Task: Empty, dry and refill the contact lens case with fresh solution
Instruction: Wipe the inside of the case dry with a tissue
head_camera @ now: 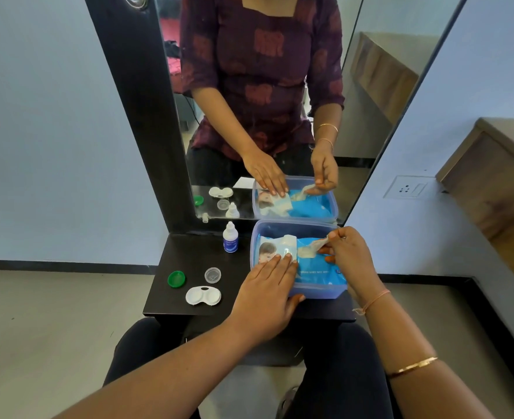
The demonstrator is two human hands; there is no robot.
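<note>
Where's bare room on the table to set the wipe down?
Back left of the table, between solution bottle and green cap. A smaller strip between bottle and clear cap. The right half is crowded: wipes box, left hand, right hand pinching the wipe.

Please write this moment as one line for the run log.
left hand: presses wipes pack | right hand: pinches wipe | lens case: open, on table | solution bottle: upright
</note>
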